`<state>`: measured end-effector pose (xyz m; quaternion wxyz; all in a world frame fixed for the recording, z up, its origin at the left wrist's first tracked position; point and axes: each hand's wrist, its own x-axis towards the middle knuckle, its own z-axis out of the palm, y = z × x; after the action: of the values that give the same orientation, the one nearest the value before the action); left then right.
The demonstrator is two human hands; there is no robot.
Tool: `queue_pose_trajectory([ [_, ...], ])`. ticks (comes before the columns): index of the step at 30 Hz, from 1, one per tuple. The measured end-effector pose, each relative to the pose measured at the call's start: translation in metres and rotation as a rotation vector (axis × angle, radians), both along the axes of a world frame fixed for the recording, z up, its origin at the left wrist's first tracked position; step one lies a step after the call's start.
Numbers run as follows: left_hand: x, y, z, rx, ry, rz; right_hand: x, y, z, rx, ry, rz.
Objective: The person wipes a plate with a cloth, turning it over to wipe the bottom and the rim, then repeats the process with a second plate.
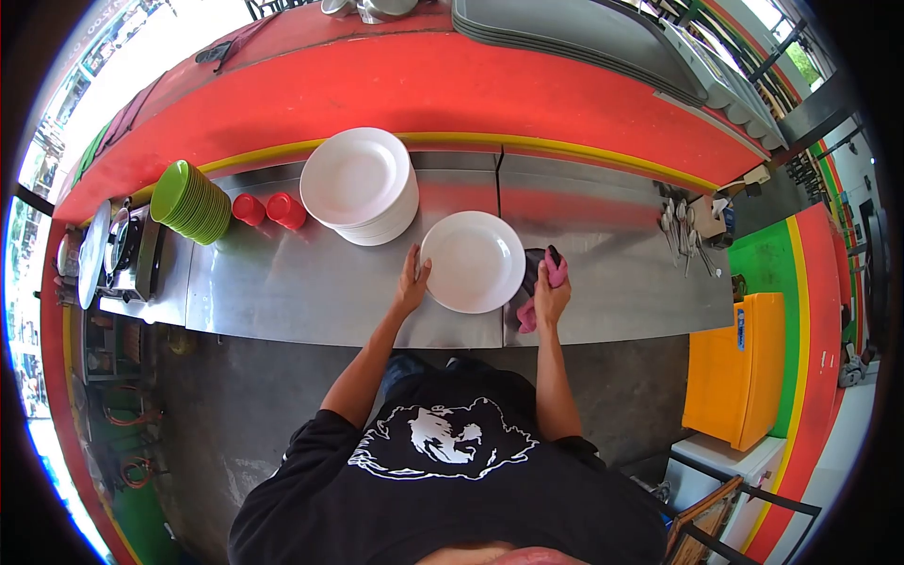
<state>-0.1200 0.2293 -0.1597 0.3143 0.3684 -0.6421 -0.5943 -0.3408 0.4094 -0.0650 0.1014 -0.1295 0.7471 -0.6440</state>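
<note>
A round white plate (474, 262) is in front of me over the steel counter. My left hand (411, 281) grips its left edge, thumb by the rim and fingers along the side. In my right hand (553, 299) is a bunched pink cloth (556, 271), close to the plate's right edge; a lower end of it hangs below the fingers. Part of something dark shows between the plate and that hand. Just behind and left of the plate rises a tall stack of white plates (360, 179).
Two red cups (285, 211) and a leaning stack of green bowls (191, 202) stand left on the steel counter (301, 292). A stove with a pot (122, 247) is at the far left. Spoons and forks (685, 231) lie right. Grey trays (584, 47) rest on the red ledge.
</note>
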Motion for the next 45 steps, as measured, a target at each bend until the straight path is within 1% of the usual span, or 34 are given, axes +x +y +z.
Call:
queue_pose_trajectory([
  [2, 0.010, 0.000, -0.004, 0.051, 0.032, -0.013, 0.004, 0.010, 0.001, 0.080, -0.034, 0.012],
  [3, 0.014, 0.001, 0.001, 0.077, 0.050, -0.019, 0.009, 0.011, 0.005, 0.099, -0.042, 0.007],
  [4, 0.019, 0.000, 0.008, 0.103, 0.071, -0.024, 0.014, 0.011, 0.007, 0.053, -0.074, -0.021],
  [6, 0.031, -0.004, 0.022, 0.075, 0.040, -0.045, 0.025, 0.012, 0.010, -0.030, -0.130, -0.073],
  [7, 0.038, -0.004, 0.030, 0.065, 0.025, -0.053, 0.028, 0.015, 0.011, 0.006, -0.161, -0.087],
  [10, 0.057, -0.007, 0.051, 0.056, -0.021, -0.055, 0.042, 0.014, 0.019, -0.031, -0.036, -0.201],
  [11, 0.063, -0.011, 0.058, 0.089, -0.012, -0.069, 0.044, 0.015, 0.009, -0.051, -0.026, -0.280],
  [14, 0.079, -0.020, 0.060, 0.161, 0.051, -0.101, 0.066, 0.009, 0.029, -0.014, 0.008, -0.404],
  [16, 0.089, -0.028, 0.056, 0.167, 0.135, -0.107, 0.079, -0.001, 0.034, -0.040, 0.102, -0.464],
  [18, 0.100, -0.036, 0.060, 0.164, 0.121, -0.126, 0.092, -0.013, 0.037, -0.057, 0.218, -0.522],
  [21, 0.116, -0.046, 0.078, 0.152, 0.155, -0.137, 0.121, -0.031, 0.049, -0.151, 0.100, -0.577],
  [24, 0.129, -0.060, 0.095, 0.177, 0.157, -0.133, 0.162, -0.061, 0.090, -0.213, 0.031, -0.609],
  [27, 0.142, -0.074, 0.110, 0.214, 0.138, -0.131, 0.189, -0.081, 0.098, -0.304, -0.033, -0.571],
  [30, 0.154, -0.090, 0.124, 0.220, 0.168, -0.112, 0.204, -0.102, 0.081, -0.300, -0.127, -0.529],
  [31, 0.157, -0.096, 0.129, 0.217, 0.180, -0.104, 0.210, -0.107, 0.077, -0.382, -0.172, -0.420],
  [32, 0.159, -0.102, 0.134, 0.214, 0.192, -0.096, 0.216, -0.114, 0.074, -0.409, -0.203, -0.377],
  [34, 0.162, -0.116, 0.146, 0.208, 0.217, -0.081, 0.234, -0.141, 0.089, -0.464, -0.265, -0.291],
  [36, 0.165, -0.128, 0.155, 0.199, 0.240, -0.070, 0.248, -0.162, 0.095, -0.457, -0.271, -0.199],
  [37, 0.164, -0.134, 0.160, 0.195, 0.253, -0.067, 0.249, -0.168, 0.087, -0.437, -0.291, -0.122],
  [39, 0.162, -0.146, 0.170, 0.185, 0.277, -0.064, 0.251, -0.188, 0.079, -0.405, -0.252, -0.074],
  [43, 0.154, -0.171, 0.189, 0.165, 0.314, -0.073, 0.246, -0.216, 0.082, -0.349, -0.233, 0.056],
  [45, 0.149, -0.185, 0.198, 0.154, 0.327, -0.076, 0.239, -0.229, 0.084, -0.349, -0.221, 0.049],
])
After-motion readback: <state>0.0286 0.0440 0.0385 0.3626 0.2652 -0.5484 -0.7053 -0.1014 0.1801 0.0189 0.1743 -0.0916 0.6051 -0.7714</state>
